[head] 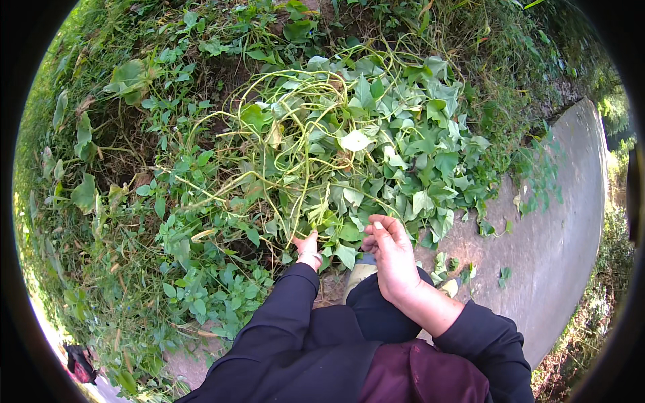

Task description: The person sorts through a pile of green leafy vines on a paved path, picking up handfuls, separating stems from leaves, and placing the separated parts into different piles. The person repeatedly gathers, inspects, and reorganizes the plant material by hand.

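Note:
A large heap of cut leafy vines lies before me, its bare yellow-green stems looping at the left and its heart-shaped leaves massed at the right. My left hand reaches into the near edge of the heap, thumb and fingers spread around stems and leaves; its fingers are partly hidden by foliage. A bracelet circles that wrist. My right hand is raised near the heap's front edge, palm turned up and fingers curled, thumb near the index finger. Whether something thin lies between those fingertips cannot be told.
A curved concrete path runs along the right, with loose leaves on it. Weeds and undergrowth cover the left side. A dark and red item lies at the lower left. My shoe is partly visible below the heap.

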The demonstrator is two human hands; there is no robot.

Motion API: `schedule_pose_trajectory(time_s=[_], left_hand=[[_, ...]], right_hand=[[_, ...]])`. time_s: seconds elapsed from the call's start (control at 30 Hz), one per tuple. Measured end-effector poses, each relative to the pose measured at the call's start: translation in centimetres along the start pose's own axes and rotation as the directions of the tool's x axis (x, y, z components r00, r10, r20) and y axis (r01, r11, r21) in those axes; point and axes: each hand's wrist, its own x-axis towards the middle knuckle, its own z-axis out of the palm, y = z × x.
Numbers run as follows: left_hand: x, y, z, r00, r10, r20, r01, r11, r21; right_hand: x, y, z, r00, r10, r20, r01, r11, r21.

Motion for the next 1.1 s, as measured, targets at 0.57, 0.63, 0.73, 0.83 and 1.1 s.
schedule_pose_trajectory(time_s=[0.57,0.63,0.73,0.83,1.1], left_hand=[[-5.5,11.7,-0.4,0.86,-0.078,0.505,0.222,0.947,-0.232],[-8.3,14.8,-1.0,0.804,0.004,0.594,0.142,0.97,-0.199],[-10.0,18.0,-1.2,0.741,0.134,0.659,0.049,0.966,-0.252],[-11.5,18.9,-1.5,0.669,0.141,0.729,0.058,0.969,-0.241],[-14.1,19.9,-2.9,0.576,0.127,0.807,0.041,0.982,-0.184]], right_hand=[[0.0,-0.1,0.9,0.998,-0.051,-0.022,0.051,0.998,-0.022],[0.0,0.0,0.9,0.999,-0.047,-0.01,0.047,0.998,-0.039],[-0.1,0.0,0.9,0.999,-0.032,0.003,0.032,0.996,-0.089],[1.0,0.8,1.2,0.996,-0.057,-0.072,0.032,0.949,-0.312],[9.1,0.5,-1.2,0.957,0.274,-0.099,-0.282,0.781,-0.557]])
